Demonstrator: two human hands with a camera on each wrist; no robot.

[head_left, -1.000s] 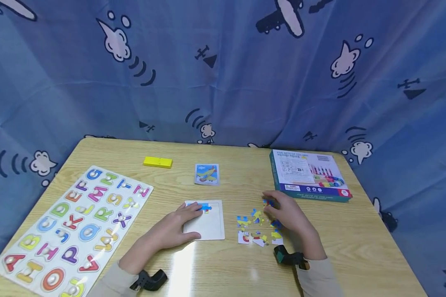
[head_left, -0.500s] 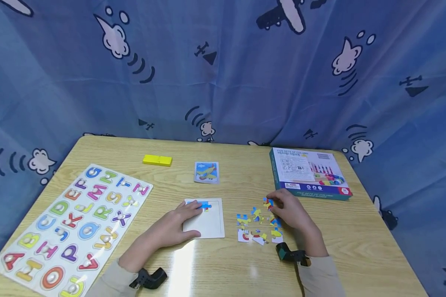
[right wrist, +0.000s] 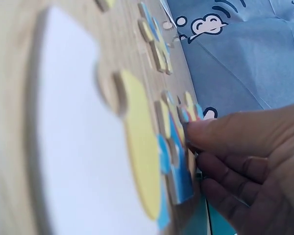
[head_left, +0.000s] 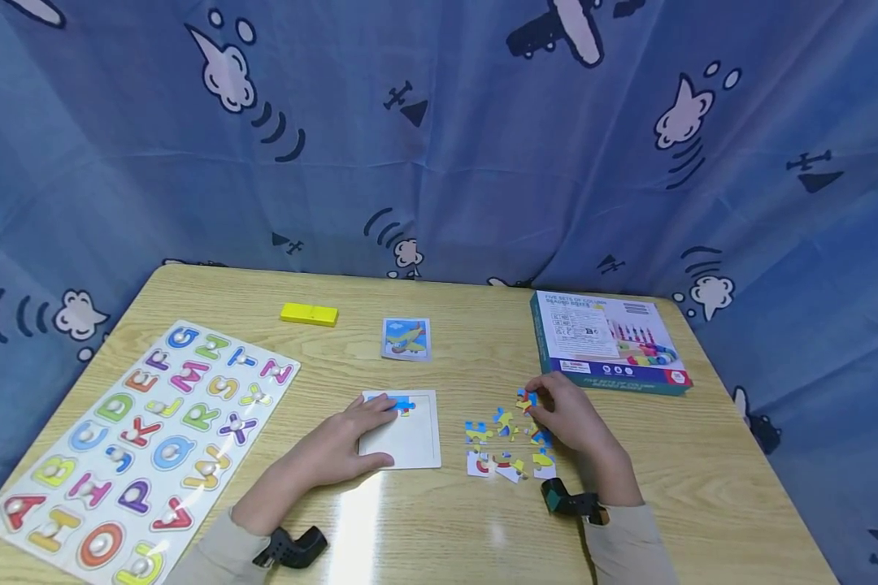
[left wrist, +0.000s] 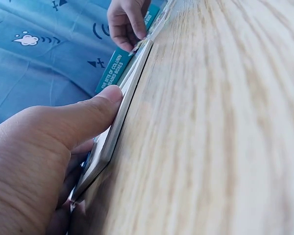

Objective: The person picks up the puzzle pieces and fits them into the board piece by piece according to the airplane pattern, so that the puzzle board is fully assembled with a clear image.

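My left hand rests on a white square puzzle tray, fingers relaxed over its left part and thumb on the near side. In the left wrist view the thumb lies along the edge of the tray. A blue puzzle piece shows at the tray's top, beside the fingertips. To the right, my right hand pinches a red, yellow and blue puzzle piece between thumb and index finger, low over the table. Several loose pieces lie nearer, among them a white and yellow one.
A picture card of a yellow plane lies behind the tray. A yellow block is at the back left, and a large alphabet board fills the left side. At the back right lies a flat boxed set. A blue curtain hangs behind.
My right hand's fingertips have shifted slightly, uncovering the red, yellow and blue puzzle piece, which has turned a little at the fingers. My left hand stays on the tray.
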